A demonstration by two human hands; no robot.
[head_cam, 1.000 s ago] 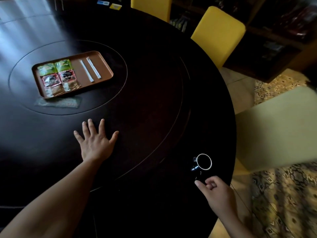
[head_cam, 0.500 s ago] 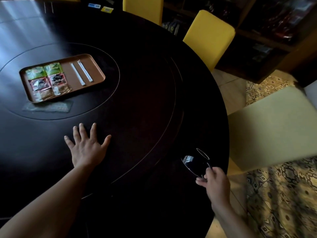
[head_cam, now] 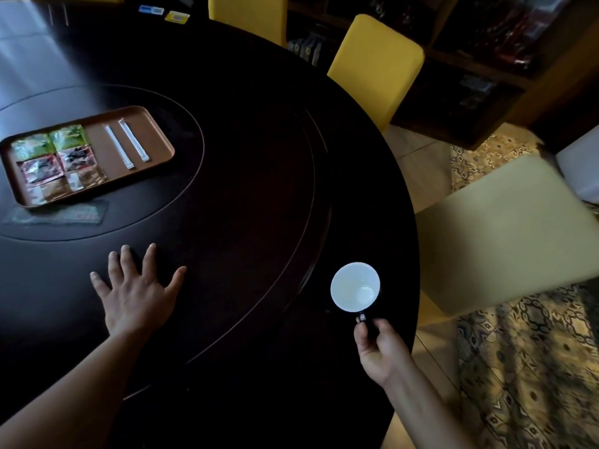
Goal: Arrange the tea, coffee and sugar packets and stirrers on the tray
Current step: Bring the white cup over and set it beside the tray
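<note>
A brown tray (head_cam: 155,124) lies on the dark round table at the left. On it sit two green tea packets (head_cam: 68,137), two red packets (head_cam: 77,158), brownish packets (head_cam: 86,179) and two white wrapped stirrers (head_cam: 133,145) side by side. My left hand (head_cam: 136,293) rests flat on the table below the tray, fingers spread, holding nothing. My right hand (head_cam: 381,348) grips the handle of a black mug (head_cam: 355,286) with a white inside, upright near the table's right edge.
The round table (head_cam: 252,176) has an inner turntable ring. A faint flat packet (head_cam: 61,215) lies just below the tray. Two small cards (head_cam: 176,17) lie at the far side. Yellow chairs (head_cam: 376,66) stand behind the table, a pale cushion (head_cam: 505,228) and patterned rug at the right.
My right hand took the mug by its handle, tipped it on its side, then brought it upright and slightly forward. My left hand stayed flat on the table.
</note>
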